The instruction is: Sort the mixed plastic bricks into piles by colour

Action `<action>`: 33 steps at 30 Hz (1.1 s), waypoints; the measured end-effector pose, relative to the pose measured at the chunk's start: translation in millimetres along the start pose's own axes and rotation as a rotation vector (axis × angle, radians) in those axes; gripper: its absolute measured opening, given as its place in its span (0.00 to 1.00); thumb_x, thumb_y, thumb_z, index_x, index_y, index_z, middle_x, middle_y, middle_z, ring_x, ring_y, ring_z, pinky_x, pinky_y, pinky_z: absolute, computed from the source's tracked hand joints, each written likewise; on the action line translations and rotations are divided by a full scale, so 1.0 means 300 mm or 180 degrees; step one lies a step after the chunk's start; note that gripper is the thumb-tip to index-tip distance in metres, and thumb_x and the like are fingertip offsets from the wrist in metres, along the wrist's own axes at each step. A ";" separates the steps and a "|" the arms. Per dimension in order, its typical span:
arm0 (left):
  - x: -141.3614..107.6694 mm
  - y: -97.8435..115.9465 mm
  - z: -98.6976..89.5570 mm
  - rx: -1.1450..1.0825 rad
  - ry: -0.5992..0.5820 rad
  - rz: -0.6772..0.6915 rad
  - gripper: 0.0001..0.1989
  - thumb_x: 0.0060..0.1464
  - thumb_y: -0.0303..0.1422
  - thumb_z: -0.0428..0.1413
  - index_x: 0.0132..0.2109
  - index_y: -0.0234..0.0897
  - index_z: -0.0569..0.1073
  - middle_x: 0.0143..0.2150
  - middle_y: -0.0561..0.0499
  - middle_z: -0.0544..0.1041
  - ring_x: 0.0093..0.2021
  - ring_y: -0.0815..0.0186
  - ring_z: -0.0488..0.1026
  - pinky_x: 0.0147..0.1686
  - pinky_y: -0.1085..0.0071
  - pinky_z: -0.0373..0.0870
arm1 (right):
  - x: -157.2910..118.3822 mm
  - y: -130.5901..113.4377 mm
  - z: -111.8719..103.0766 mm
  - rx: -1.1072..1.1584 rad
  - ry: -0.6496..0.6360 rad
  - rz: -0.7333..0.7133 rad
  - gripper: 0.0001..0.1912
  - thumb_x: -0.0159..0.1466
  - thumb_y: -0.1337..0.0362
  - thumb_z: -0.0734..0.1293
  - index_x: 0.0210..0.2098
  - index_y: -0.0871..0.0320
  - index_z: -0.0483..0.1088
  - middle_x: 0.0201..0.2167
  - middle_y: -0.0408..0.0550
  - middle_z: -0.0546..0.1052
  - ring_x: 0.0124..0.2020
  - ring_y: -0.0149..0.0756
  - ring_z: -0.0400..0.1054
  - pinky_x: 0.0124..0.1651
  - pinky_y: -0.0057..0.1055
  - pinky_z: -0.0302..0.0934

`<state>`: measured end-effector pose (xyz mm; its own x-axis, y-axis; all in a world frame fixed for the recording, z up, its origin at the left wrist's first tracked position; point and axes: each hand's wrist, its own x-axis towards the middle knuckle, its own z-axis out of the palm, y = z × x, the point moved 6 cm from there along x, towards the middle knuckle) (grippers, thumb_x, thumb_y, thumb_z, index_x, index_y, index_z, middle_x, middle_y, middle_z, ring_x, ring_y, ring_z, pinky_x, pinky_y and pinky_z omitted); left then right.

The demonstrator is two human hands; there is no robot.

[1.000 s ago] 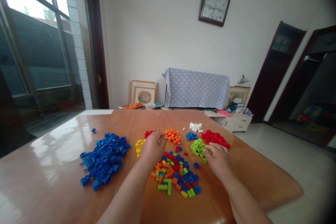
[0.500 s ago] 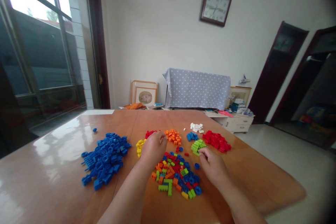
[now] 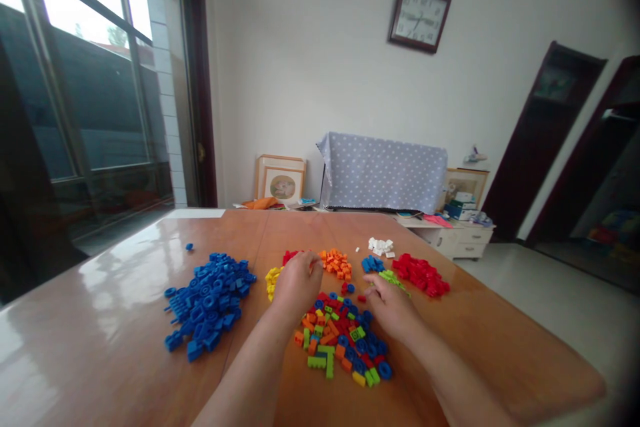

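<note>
On a glossy brown worktop [image 3: 125, 327], seen from my remote post through the head camera, I have both bare hands among sorted heaps of toy bricks. The left hand [image 3: 299, 280] hovers beyond the mixed pile [image 3: 345, 337], its fingers curled narrow near the orange bricks [image 3: 336, 265]; I cannot tell whether they pinch a piece. It partly hides the yellow bricks [image 3: 273, 282] and a small cluster of red pieces [image 3: 289, 257]. The right hand [image 3: 393, 303] reaches in from the other side — index finger pointing inward, thumb close below — and covers part of the green bricks [image 3: 397, 278]. Whether anything sits between those fingers I cannot tell.

The mixed pile, in red, blue, orange, green and yellow, lies in front of and between the two hands. Well to its left spreads the large blue heap [image 3: 213, 300], with one lone blue piece [image 3: 189, 247] beyond it. Past the right hand lie the small blue cluster [image 3: 373, 264], the white bricks [image 3: 381, 247] and the large red heap [image 3: 421, 273]. Behind — a dotted cloth [image 3: 385, 173] and a wall clock [image 3: 420, 17].
</note>
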<state>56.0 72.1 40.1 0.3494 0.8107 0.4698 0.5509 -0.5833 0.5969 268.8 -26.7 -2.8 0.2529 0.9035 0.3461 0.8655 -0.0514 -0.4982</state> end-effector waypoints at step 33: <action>0.013 -0.024 -0.023 -0.0184 0.0048 -0.0206 0.13 0.64 0.34 0.47 0.37 0.38 0.75 0.34 0.51 0.78 0.35 0.67 0.71 0.32 0.75 0.58 | 0.125 0.001 0.104 0.0855 -0.0066 -0.0122 0.17 0.66 0.61 0.60 0.50 0.57 0.74 0.43 0.51 0.81 0.44 0.41 0.75 0.46 0.34 0.64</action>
<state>48.3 79.0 42.0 0.3028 0.8462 0.4384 0.5270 -0.5319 0.6628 265.0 20.3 -14.8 0.2110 0.9112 0.3538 0.7278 0.0952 -0.6792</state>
